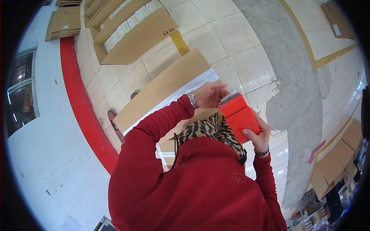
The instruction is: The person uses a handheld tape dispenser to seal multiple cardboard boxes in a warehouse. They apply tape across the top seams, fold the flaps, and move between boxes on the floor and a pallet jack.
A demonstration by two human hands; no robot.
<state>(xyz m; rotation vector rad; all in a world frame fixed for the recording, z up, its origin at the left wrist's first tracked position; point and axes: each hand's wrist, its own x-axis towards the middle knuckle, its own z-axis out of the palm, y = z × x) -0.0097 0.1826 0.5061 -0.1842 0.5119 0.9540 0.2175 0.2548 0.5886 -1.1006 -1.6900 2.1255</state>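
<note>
A red hand-held tape dispenser (241,120) with a toothed metal blade (229,97) sits in my right hand (260,133), whose thumb presses on its red face. My left hand (209,95) is at the blade end, its fingers curled in close to the teeth. Whatever those fingers pinch is too small to make out. Beneath my left forearm lies a long brown cardboard box (181,71), with a strip of white printed tape (185,91) running along its top.
Beyond the box stands an open carton (135,38) with rows of small white-labelled boxes inside. Flattened cardboard (65,22) is stacked at the far left, near a white wall (50,154). Open cartons (335,165) stand at the right. A brown shoe (114,121) shows beside the box.
</note>
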